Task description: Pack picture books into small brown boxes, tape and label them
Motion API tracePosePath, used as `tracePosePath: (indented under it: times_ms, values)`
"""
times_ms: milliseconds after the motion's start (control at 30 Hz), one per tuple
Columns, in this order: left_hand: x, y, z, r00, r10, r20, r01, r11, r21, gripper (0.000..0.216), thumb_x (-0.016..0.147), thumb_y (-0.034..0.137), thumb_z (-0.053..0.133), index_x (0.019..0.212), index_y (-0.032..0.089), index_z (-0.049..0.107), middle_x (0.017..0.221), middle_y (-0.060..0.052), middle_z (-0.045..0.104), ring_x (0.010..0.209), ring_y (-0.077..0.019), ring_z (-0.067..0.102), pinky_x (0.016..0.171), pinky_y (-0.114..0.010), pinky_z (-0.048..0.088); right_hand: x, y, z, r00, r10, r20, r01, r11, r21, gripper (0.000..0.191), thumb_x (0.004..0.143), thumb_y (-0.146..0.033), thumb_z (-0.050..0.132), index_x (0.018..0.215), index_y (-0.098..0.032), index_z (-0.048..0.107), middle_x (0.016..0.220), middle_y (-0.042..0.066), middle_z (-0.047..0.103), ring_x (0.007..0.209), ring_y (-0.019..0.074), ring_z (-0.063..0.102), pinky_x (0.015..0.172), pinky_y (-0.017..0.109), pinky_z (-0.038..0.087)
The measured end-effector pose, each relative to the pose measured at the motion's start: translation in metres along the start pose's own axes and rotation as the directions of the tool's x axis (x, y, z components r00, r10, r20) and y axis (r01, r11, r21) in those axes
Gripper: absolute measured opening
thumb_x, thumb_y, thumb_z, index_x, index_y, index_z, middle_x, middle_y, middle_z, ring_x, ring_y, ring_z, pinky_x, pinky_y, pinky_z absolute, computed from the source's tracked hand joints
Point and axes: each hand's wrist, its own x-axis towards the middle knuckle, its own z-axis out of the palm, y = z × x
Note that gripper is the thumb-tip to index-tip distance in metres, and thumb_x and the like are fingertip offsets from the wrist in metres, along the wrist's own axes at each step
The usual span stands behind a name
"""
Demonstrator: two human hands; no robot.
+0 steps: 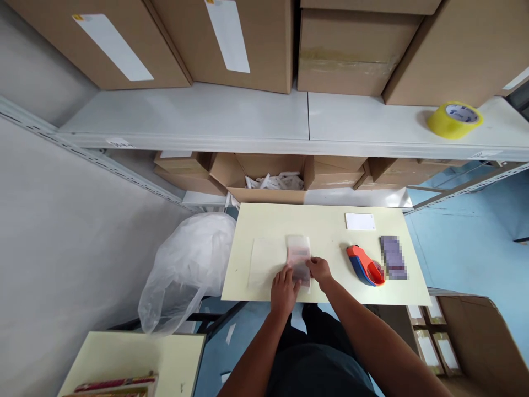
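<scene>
A flat pinkish packet [298,256] in clear or whitish film lies on the pale worktable in front of me. Flat on its lower left edge rest the spread fingers of my left hand [283,292]. My right hand [319,270] has its fingers closed at the packet's right edge, seemingly pinching the film there. A thin translucent sheet or bag [261,262] lies to the left, partly beneath my left hand. To the right sits a red and blue tape dispenser [366,266], touched by neither hand.
On the worktable [326,292] are a white card [360,221] and a blurred purple item [394,257]. A large clear plastic bag [190,264] bulges at the left edge. Behind stands a shelf [198,118] with cartons and yellow tape [448,122]. An open carton [483,331] sits lower right.
</scene>
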Motion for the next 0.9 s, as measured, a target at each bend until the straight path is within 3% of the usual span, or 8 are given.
tracePosePath:
  times_ms: [200,400,567,700,800,900]
  values:
    - [0.005,-0.002,-0.006,0.999,-0.046,0.005,0.047,0.997,-0.067,0.05,0.098,0.035,0.052,0.146,0.019,0.05,0.144,-0.014,0.057,0.13,-0.0306,0.054,0.107,-0.047,0.048,-0.008,-0.014,0.002,1.0,-0.014,0.012,0.016,0.993,-0.117,0.016,0.084,-0.031,0.059,0.085,-0.019,0.069,0.079,0.004,0.073,0.075,0.0182,0.066,0.066,0.026,0.047]
    - [0.006,0.002,-0.009,0.998,-0.06,-0.028,0.057,0.993,-0.1,0.047,0.099,0.034,0.048,0.143,0.019,0.056,0.14,-0.016,0.059,0.126,-0.031,0.055,0.109,-0.048,0.045,-0.013,-0.026,0.001,1.0,-0.025,-0.009,0.022,0.981,-0.193,0.01,0.084,-0.027,0.062,0.085,-0.018,0.066,0.085,0.006,0.073,0.082,0.0208,0.067,0.072,0.029,0.048]
    - [0.018,-0.01,-0.028,0.96,-0.274,0.049,0.27,0.872,-0.408,0.044,0.102,0.041,0.037,0.117,0.018,0.073,0.111,-0.015,0.072,0.112,-0.0292,0.064,0.104,-0.047,0.048,-0.035,-0.042,0.017,0.976,-0.156,0.154,0.141,0.985,0.102,0.033,0.086,-0.043,0.064,0.11,-0.02,0.064,0.097,0.005,0.074,0.076,0.0192,0.07,0.068,0.031,0.056]
    - [0.029,-0.039,-0.05,0.892,-0.398,0.212,0.447,0.71,-0.545,0.059,0.103,0.053,0.03,0.104,0.015,0.075,0.099,-0.014,0.077,0.099,-0.0281,0.071,0.089,-0.04,0.055,-0.047,-0.044,0.042,0.913,-0.322,0.252,0.257,0.931,0.26,0.028,0.09,-0.045,0.06,0.108,-0.026,0.07,0.112,0.004,0.076,0.103,0.0221,0.071,0.095,0.038,0.056]
    - [0.032,-0.058,-0.062,0.891,-0.405,0.206,0.454,0.768,-0.453,0.051,0.103,0.049,0.034,0.106,0.018,0.074,0.102,-0.012,0.077,0.097,-0.0278,0.071,0.087,-0.039,0.054,-0.043,-0.035,0.056,0.907,-0.318,0.278,0.234,0.926,0.295,0.028,0.087,-0.037,0.061,0.109,-0.025,0.072,0.119,0.004,0.076,0.114,0.0246,0.069,0.102,0.042,0.054]
    - [0.034,-0.069,-0.068,0.91,-0.391,0.135,0.413,0.841,-0.35,0.042,0.102,0.036,0.035,0.112,0.019,0.071,0.106,-0.013,0.074,0.104,-0.028,0.068,0.095,-0.041,0.051,-0.035,-0.021,0.059,0.955,-0.21,0.211,0.172,0.968,0.184,0.035,0.084,-0.028,0.059,0.116,-0.022,0.071,0.124,0.008,0.074,0.114,0.0255,0.07,0.102,0.042,0.054]
